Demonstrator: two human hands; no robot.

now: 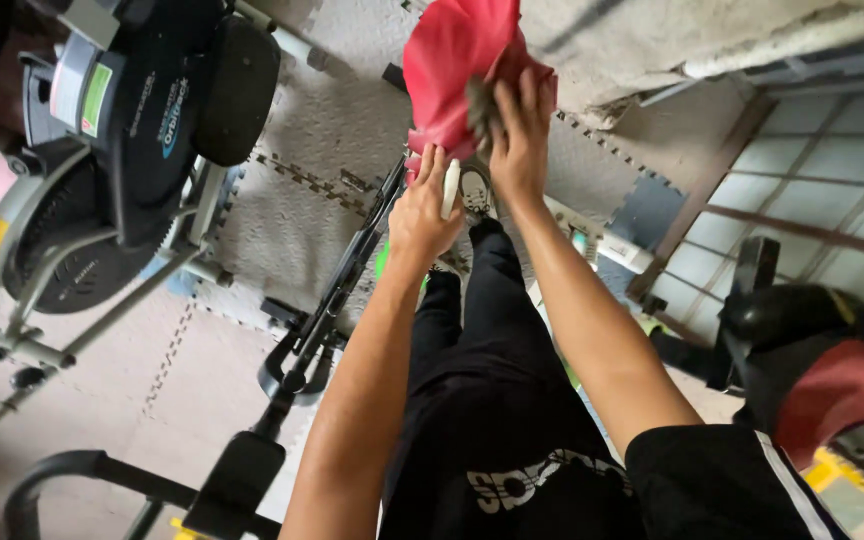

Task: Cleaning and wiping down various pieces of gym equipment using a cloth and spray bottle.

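Both hands grip one red cloth [449, 70] held up ahead: left hand [424, 208] with fingers clamped on its lower edge, right hand [519, 135] fingers clamped higher, above two exercise machines [142, 120] on the floor.

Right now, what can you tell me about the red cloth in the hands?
The red cloth looks like soft, thin fabric, bunched and creased, held up in front of the person above the foam floor mats. The right hand grips its right edge, fingers pressed into the folds around a small dark patch. The left hand pinches the lower edge. Its top runs out of view.
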